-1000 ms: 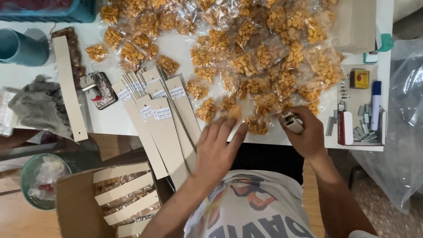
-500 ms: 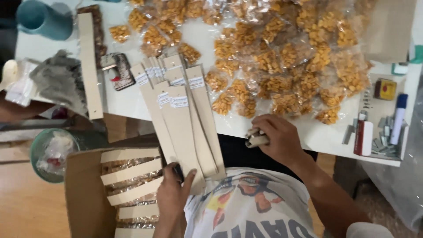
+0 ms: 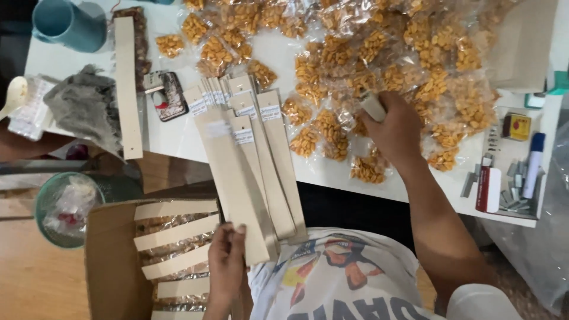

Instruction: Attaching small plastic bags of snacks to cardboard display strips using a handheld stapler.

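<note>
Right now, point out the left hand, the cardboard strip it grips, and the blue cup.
left hand [image 3: 226,261], head view, on the back of the hand.
cardboard strip [image 3: 228,178], head view, on its bare middle.
blue cup [image 3: 71,25], head view, on its side wall.

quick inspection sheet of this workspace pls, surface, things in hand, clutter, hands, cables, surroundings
surface: white table, crowded, only small bare patches.
job's things: fan of long beige cardboard strips hanging over the near table edge; many small clear bags of orange snacks spread over the far half.
clutter: teal plastic mug, grey cloth, lone beige strip, tray of staples and a blue marker.
grippers: left hand pinches the near end of one strip; right hand closed in a grip on a small pale tool among the bags.
cables: nothing seen.
surroundings: brown cardboard box holding finished strips with bags, green bin, wooden floor.
</note>
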